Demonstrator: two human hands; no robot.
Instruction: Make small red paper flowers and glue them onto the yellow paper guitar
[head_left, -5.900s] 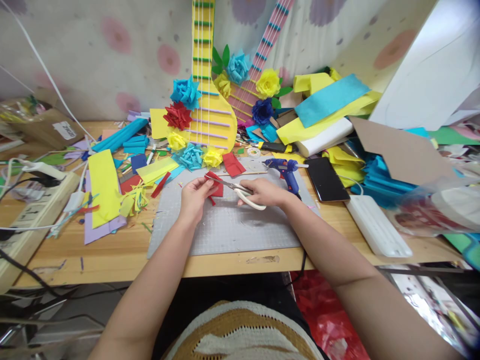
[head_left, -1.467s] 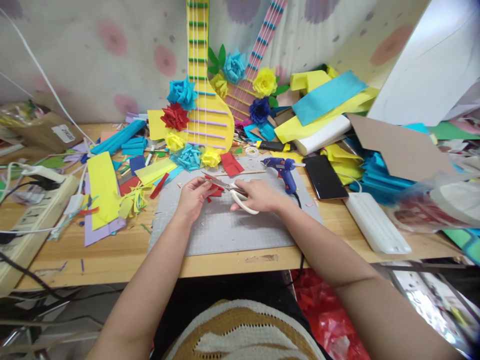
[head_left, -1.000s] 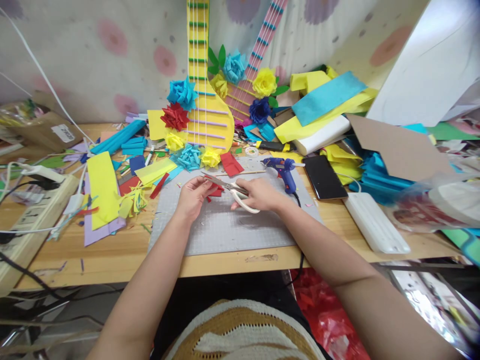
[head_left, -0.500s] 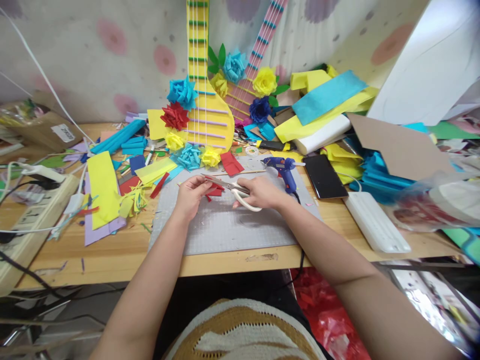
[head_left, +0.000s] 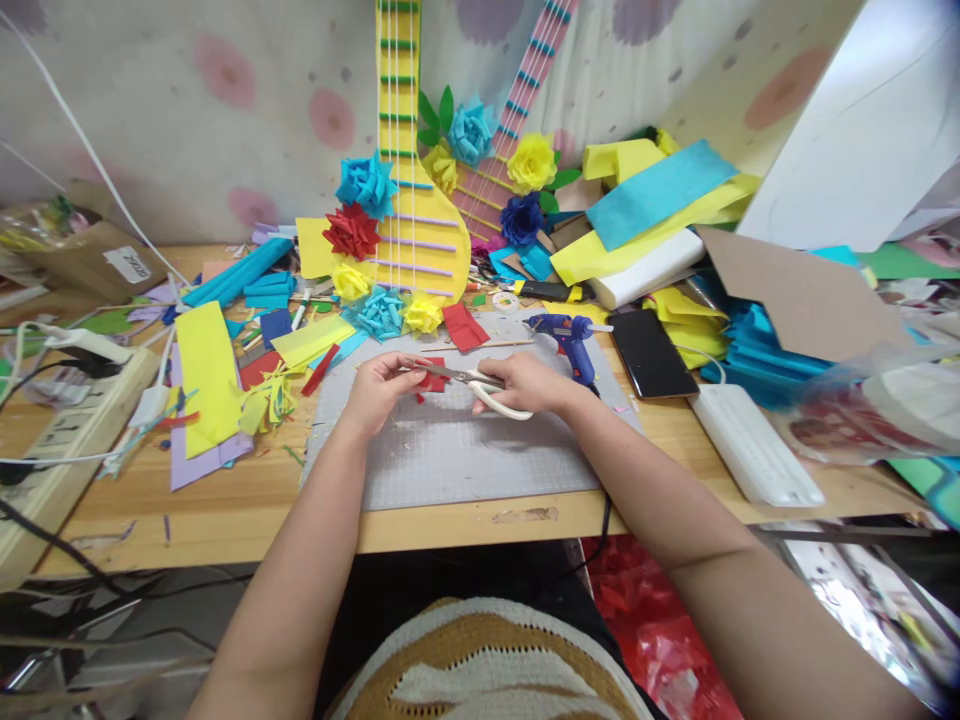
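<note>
My left hand (head_left: 382, 387) is closed in a pinch over the grey cutting mat, on a small piece of red paper mostly hidden by its fingers. In my right hand (head_left: 525, 383) are scissors (head_left: 491, 398) with white handles, their blades pointing left to the fingertips of my left hand. Red paper scraps (head_left: 433, 380) lie on the cutting mat (head_left: 480, 465) just under the blades. Farther back on the mat is a larger red paper piece (head_left: 465, 328), beside a thin wooden stick (head_left: 510, 344).
A blue glue gun (head_left: 571, 345) and a black phone (head_left: 651, 355) lie to the right. Behind stands a yellow paper guitar (head_left: 420, 230) with paper flowers. Coloured paper (head_left: 206, 380) and a power strip (head_left: 82, 440) are at left; a white box-shaped device (head_left: 757, 450) is at right.
The scissors' handles have moved slightly right and the blades now look nearly closed. The red paper at my left fingertips shows less than before.
</note>
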